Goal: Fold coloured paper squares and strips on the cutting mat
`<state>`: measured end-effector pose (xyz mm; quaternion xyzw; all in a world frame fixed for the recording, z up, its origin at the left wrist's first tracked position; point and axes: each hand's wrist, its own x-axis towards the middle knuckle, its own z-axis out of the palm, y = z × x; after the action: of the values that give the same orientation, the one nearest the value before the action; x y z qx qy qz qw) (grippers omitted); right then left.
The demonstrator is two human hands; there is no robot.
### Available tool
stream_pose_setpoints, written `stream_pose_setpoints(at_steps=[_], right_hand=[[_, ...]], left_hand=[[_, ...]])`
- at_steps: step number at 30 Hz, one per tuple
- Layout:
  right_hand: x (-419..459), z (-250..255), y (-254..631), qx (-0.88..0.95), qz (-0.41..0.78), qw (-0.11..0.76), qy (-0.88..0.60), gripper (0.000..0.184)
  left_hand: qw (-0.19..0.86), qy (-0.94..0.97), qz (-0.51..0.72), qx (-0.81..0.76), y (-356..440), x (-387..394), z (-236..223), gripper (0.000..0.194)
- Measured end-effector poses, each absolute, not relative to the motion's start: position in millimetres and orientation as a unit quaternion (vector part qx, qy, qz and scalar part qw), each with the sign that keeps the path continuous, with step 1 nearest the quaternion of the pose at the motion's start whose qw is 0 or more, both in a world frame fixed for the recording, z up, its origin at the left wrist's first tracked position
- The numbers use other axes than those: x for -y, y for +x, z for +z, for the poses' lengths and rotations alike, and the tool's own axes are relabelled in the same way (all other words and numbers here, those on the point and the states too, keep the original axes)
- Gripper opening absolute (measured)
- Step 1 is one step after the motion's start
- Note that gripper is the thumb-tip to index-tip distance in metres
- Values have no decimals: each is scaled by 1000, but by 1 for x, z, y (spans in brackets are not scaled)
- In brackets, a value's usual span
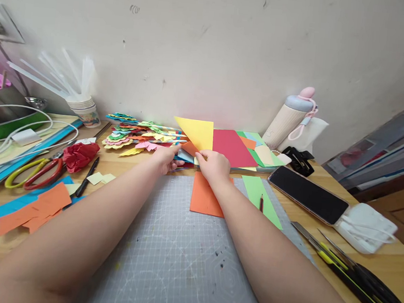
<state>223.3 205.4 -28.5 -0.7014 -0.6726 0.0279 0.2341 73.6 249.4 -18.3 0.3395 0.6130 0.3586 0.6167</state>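
Head view: the right hand (217,165) is pinching partly raised yellow paper (202,133) — the left hand (166,159) (grip unclear) is reaching alongside.

The wooden table (358,264) is largely covered at its middle by a grey cutting mat (165,242). At the left, a blue paper strip (0,214), yellow-handled scissors (26,172), a crumpled red paper (80,156) and a black pen (87,177) are laid. The stacked paper cups (86,111) are stood near the wall. To the mat's right, a phone (307,194), a white charger (370,228) and black-handled scissors (371,279) are placed, with a black hair clip (298,161) set farther back.
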Motion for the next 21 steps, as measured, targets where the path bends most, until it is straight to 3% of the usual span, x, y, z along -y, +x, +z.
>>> stream_pose_setpoints(at_steps=[9, 13, 21], right_hand=[[-203, -28, 222, 692, 20, 228, -684, 29], [-202, -26, 221, 703, 15, 225, -675, 40], [-199, -24, 218, 708, -3, 200, -677, 32]], left_hand=[[567, 412, 308, -643, 73, -251, -23, 33], [549, 442, 297, -644, 73, -251, -26, 33], [509, 519, 300, -618, 72, -231, -17, 28]])
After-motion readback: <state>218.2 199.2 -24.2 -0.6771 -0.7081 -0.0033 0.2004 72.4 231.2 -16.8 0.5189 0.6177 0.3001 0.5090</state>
